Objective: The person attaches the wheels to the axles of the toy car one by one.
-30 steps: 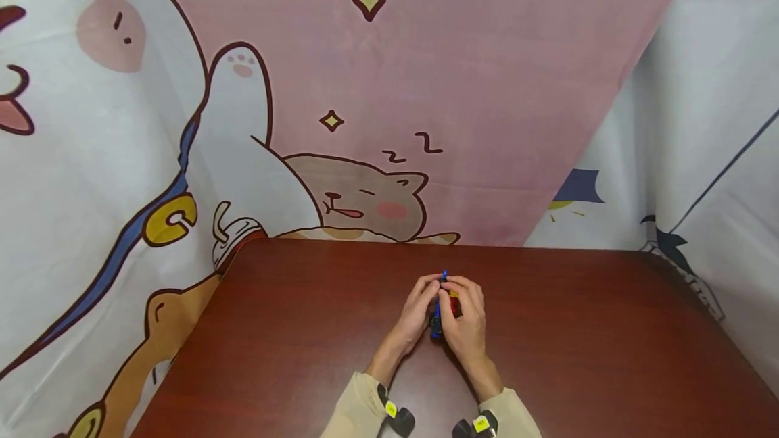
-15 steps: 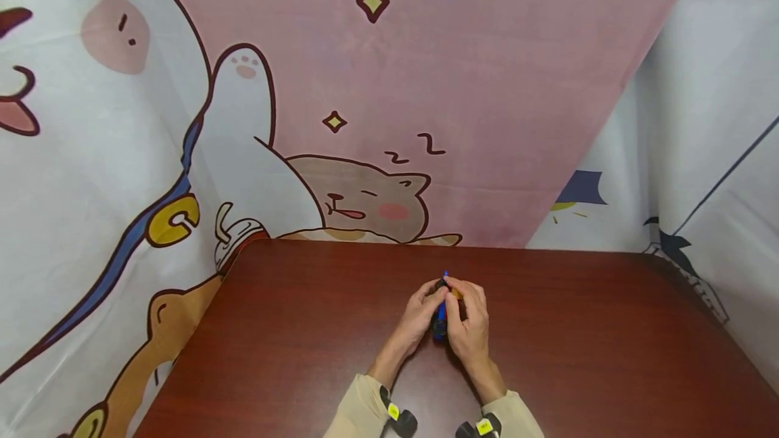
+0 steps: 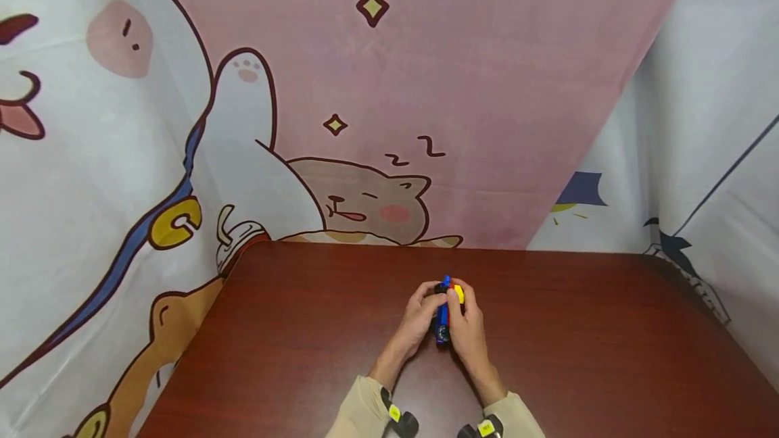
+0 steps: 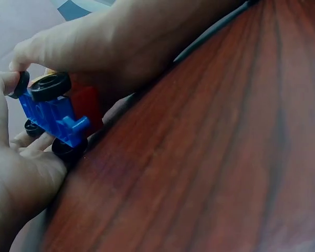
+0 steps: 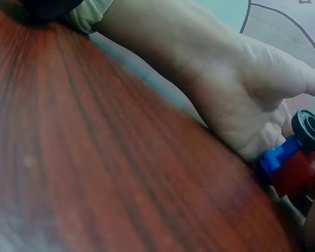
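In the head view, a small toy car (image 3: 442,316) with a blue chassis, black wheels, and red and yellow parts is held between the two hands, close over the table. My left hand (image 3: 420,313) grips its left side; the left thumb presses near a black wheel (image 4: 51,86) in the left wrist view. My right hand (image 3: 467,326) grips the other side, thumb along the top. The blue underside (image 4: 52,115) faces the left wrist camera, tilted. A red block (image 5: 294,176) adjoins the blue part in the right wrist view. Fingers hide much of the toy's body.
A dark red-brown wooden table (image 3: 304,330) spreads around the hands. Behind it hangs a cartoon-printed cloth (image 3: 487,86), meeting the table's back edge. White cloth (image 3: 718,86) hangs at the right. Black wrist cameras (image 3: 404,422) sit at the sleeve cuffs.
The toy car has turned in the hands, so more of its yellow part and its blue chassis show. The fingers have shifted slightly along it; both hands stay in nearly the same place.
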Demonstrator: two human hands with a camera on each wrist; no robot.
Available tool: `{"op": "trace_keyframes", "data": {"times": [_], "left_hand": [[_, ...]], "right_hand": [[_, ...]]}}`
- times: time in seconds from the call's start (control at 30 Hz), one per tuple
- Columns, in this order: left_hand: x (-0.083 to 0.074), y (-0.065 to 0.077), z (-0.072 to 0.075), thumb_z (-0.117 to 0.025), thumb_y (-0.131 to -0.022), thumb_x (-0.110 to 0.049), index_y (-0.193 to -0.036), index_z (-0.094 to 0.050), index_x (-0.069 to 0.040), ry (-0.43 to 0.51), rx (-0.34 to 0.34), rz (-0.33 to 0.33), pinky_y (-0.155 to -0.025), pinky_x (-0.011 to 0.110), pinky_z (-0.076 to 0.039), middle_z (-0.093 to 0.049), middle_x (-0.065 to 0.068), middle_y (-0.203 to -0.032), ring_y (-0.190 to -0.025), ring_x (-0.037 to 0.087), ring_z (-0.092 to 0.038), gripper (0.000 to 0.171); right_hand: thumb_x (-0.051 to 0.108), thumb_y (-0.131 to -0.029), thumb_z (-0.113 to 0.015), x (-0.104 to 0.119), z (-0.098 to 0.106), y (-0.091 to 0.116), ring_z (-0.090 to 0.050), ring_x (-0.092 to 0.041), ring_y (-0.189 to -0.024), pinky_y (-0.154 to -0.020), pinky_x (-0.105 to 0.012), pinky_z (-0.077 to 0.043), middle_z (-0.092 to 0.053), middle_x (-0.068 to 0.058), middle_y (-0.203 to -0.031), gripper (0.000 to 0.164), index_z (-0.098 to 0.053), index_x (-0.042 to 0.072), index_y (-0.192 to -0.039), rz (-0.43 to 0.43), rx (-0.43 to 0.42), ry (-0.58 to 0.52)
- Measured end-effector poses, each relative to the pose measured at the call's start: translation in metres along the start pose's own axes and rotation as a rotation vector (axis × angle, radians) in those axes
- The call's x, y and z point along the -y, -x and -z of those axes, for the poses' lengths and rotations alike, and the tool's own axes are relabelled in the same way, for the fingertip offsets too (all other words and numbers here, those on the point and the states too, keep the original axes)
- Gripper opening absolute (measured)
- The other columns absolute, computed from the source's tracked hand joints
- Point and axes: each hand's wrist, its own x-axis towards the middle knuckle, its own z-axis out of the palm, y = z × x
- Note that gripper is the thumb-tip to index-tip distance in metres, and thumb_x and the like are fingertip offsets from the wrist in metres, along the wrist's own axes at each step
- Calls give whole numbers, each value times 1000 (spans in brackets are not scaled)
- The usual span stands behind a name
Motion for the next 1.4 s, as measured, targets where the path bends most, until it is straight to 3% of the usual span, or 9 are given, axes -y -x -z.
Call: {"op": "trace_keyframes", "data": {"times": [0.13,0.33,0.53,0.9,1.13,1.3,1.4], "left_hand": [[1,0,0,-61,-94,-19,-127,-56,-1,-11,-32,-3,-80,23,-50,-67,2,-106,-89,7,-61,38],[2,2,0,-58,-95,-17,-125,-55,0,-45,-27,-64,-76,21,-50,-69,9,-108,-87,6,-62,35],[4,4,-1,-56,-100,-20,-124,-52,2,-64,-6,-114,-71,19,-50,-66,2,-97,-81,5,-61,33],[1,4,-3,-56,-101,-21,-122,-53,2,-53,-19,-85,-68,20,-50,-65,0,-93,-78,6,-61,31],[-1,3,-2,-55,-101,-26,-120,-55,1,-45,-36,-57,-67,20,-50,-63,-2,-90,-76,6,-60,32],[-1,1,0,-45,-104,-40,-114,-61,-2,89,-93,-17,-73,22,-50,-61,-2,-91,-83,9,-59,43],[-1,1,2,-34,-106,-48,-122,-59,-3,195,-79,-7,-80,24,-52,-64,0,-102,-92,11,-61,54]], "right_hand": [[29,-104,-53,0,0,0,-59,-19,-85,-76,-26,-49,-71,-13,-110,32,-60,13,-130,-28,34,44],[27,-103,-56,-1,-1,-1,-58,-13,-78,-69,-24,-49,-71,-10,-101,27,-61,11,-124,-9,23,18],[28,-102,-56,-2,0,-1,-59,-14,-76,-68,-26,-49,-71,-10,-97,25,-61,11,-120,-22,13,25],[26,-101,-58,-3,0,0,-58,-15,-74,-65,-27,-49,-73,-10,-93,21,-63,12,-116,0,-10,67],[28,-103,-54,-2,0,-1,-57,-12,-72,-64,-26,-47,-71,-10,-92,24,-61,12,-120,-5,11,28],[23,-106,-47,-2,0,-2,-54,-5,-89,-77,-16,-46,-62,-15,-116,31,-54,2,-128,-55,8,-104],[21,-105,-50,1,0,-2,-51,-4,-90,-79,-15,-43,-59,-13,-115,29,-55,0,-124,-90,12,-118]]}}
